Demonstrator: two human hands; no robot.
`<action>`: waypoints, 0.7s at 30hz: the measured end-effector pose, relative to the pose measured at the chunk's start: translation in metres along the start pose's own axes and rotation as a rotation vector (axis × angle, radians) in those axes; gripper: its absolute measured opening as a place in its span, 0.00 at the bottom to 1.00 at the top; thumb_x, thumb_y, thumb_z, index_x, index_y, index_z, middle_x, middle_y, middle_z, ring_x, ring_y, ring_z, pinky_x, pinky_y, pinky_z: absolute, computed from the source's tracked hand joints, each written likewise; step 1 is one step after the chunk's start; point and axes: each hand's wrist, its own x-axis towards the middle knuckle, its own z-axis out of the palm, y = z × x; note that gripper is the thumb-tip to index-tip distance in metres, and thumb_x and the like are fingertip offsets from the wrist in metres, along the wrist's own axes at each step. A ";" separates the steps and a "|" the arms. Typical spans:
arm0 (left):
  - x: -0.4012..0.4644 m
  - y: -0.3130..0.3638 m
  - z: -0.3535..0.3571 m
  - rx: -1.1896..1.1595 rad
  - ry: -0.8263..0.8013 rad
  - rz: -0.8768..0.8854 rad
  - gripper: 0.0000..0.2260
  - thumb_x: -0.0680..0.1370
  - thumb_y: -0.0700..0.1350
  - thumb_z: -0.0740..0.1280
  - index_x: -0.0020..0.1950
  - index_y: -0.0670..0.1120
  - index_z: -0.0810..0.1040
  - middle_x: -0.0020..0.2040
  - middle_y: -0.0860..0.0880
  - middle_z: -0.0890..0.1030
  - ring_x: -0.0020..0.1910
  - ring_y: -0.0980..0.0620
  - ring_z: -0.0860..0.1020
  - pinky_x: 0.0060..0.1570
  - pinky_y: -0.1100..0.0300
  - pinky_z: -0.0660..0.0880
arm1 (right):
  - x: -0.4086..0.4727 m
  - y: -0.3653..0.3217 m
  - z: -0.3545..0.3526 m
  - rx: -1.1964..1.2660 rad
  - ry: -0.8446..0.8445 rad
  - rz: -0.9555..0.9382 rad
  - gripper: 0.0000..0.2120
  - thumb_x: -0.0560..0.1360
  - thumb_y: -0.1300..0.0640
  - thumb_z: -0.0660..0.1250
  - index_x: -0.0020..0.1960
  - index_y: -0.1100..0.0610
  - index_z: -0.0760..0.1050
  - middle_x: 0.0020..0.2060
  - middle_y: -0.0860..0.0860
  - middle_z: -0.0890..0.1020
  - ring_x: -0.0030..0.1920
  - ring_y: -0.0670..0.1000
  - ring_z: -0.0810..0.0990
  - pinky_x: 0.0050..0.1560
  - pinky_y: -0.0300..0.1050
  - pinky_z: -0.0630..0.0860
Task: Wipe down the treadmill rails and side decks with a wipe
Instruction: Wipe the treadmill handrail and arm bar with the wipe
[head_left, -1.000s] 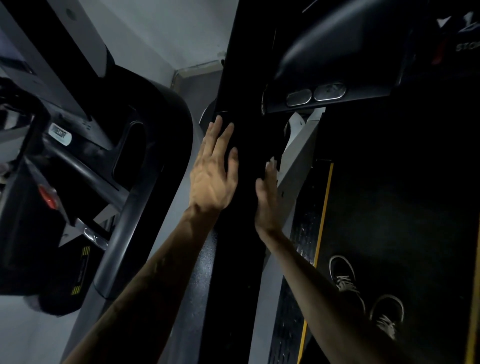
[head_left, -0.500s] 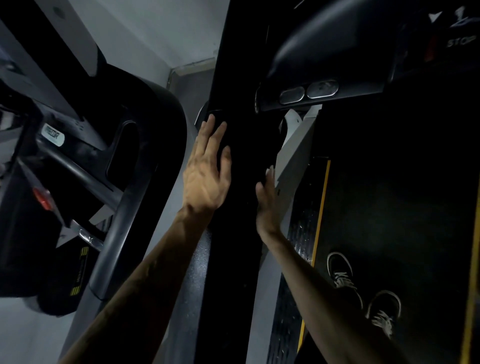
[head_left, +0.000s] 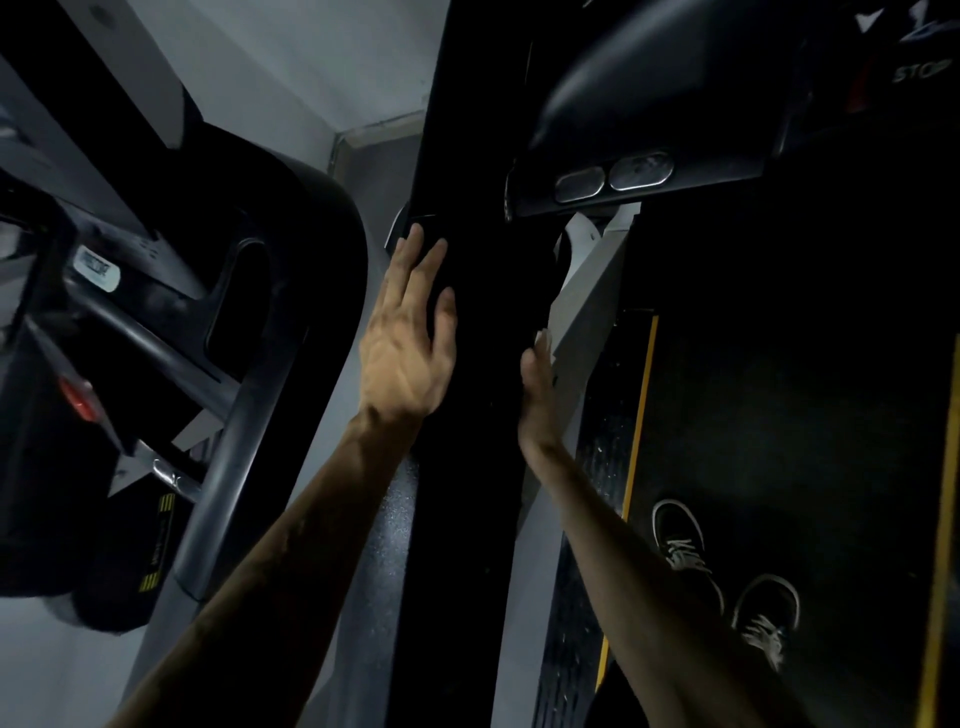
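A wide black treadmill rail (head_left: 467, 467) runs down the middle of the head view. My left hand (head_left: 408, 343) lies flat against its left side, fingers straight. My right hand (head_left: 537, 395) presses flat on the rail's right side, fingers straight and partly hidden behind the rail edge. A small pale bit (head_left: 541, 338) shows at my right fingertips; I cannot tell if it is a wipe. Right of the rail lie the grey side deck (head_left: 582, 332) and the textured strip with a yellow line (head_left: 636, 415), then the dark belt (head_left: 779, 415).
My two shoes (head_left: 727, 577) stand on the belt at lower right. The console with two oval pads (head_left: 613, 176) hangs above. Another treadmill's dark frame (head_left: 244, 415) with a red button (head_left: 78, 400) fills the left. Grey floor (head_left: 384, 545) lies between the machines.
Both hands stay flat on the rail's two sides. The right hand has slid slightly down the rail, and the view has shifted a little.
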 end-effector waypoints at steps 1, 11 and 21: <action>0.000 0.000 0.000 0.002 0.000 0.000 0.20 0.87 0.48 0.57 0.79 0.44 0.68 0.82 0.47 0.62 0.82 0.50 0.59 0.77 0.50 0.64 | -0.010 0.001 0.003 -0.010 0.012 0.013 0.50 0.76 0.25 0.55 0.84 0.56 0.46 0.83 0.47 0.48 0.80 0.39 0.48 0.81 0.38 0.45; 0.001 -0.002 0.002 0.014 0.001 -0.002 0.21 0.87 0.50 0.56 0.79 0.45 0.68 0.82 0.48 0.62 0.82 0.50 0.58 0.76 0.47 0.67 | -0.006 -0.016 -0.003 -0.121 -0.004 0.021 0.25 0.87 0.40 0.45 0.81 0.45 0.45 0.82 0.43 0.47 0.80 0.37 0.45 0.78 0.33 0.47; 0.000 0.001 0.000 0.007 0.005 -0.007 0.21 0.87 0.49 0.57 0.79 0.46 0.68 0.82 0.49 0.63 0.81 0.51 0.60 0.76 0.49 0.66 | -0.047 0.022 0.016 0.012 -0.016 -0.043 0.38 0.82 0.34 0.58 0.85 0.46 0.47 0.84 0.47 0.51 0.83 0.48 0.48 0.82 0.62 0.47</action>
